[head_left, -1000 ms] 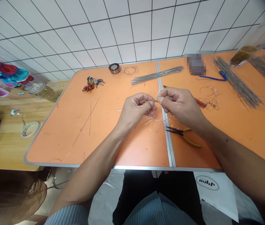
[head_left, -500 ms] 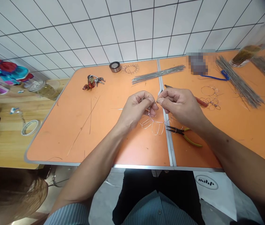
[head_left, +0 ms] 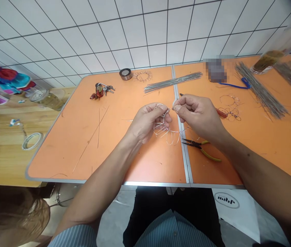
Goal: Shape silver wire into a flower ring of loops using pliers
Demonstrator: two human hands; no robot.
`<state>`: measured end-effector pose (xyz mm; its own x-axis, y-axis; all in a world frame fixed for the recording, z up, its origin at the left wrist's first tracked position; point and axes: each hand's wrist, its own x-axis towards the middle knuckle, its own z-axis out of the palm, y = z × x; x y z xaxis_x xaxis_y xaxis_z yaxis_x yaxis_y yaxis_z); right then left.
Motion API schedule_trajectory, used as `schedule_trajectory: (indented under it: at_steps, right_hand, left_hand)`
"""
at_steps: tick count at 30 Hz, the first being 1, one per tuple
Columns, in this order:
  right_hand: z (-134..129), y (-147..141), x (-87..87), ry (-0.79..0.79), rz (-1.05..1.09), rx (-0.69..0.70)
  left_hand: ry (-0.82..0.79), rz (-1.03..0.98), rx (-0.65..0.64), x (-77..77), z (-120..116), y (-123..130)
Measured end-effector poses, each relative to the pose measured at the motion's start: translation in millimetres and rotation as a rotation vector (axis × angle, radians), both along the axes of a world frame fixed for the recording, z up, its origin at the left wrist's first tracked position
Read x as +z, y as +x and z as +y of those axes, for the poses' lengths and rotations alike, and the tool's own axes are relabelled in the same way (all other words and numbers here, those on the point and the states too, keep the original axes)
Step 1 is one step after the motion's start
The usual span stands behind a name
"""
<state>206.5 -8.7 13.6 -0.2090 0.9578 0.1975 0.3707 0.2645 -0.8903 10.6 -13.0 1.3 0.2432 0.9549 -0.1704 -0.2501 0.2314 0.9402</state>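
Slightly wider gap between the left hand (head_left: 149, 122) and the right hand (head_left: 199, 113).

The wire piece (head_left: 171, 130) was thin, shiny and silvery, a curved strand with slender open loops fanning out toward six and seven o'clock. Its upper part was pinched in the left hand (head_left: 153, 120), and the rest hung in an arc above the orange tabletop, bending round toward four o'clock. The right hand's (head_left: 199, 115) closed fingertips were just beside its upper end, at one o'clock; whether they gripped any wire was unclear.
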Motion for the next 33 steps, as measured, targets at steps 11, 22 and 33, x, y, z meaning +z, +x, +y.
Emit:
schedule_trajectory:
  at_steps: [11,22,33]
  right_hand:
    - [3.0,-1.4,-5.8,0.044,0.035,0.012]
    - [2.2,-3.5,-0.6,-0.014,0.054,0.033]
    - [6.0,-0.2,-3.8,-0.059,0.197,0.091]
  left_hand:
    - [0.177,0.059,0.022,-4.8,-3.2,3.2]
    - [0.29,0.132,0.107,-8.6,-6.5,8.6]
    - [0.317,0.054,0.094,-10.6,-6.1,10.2]
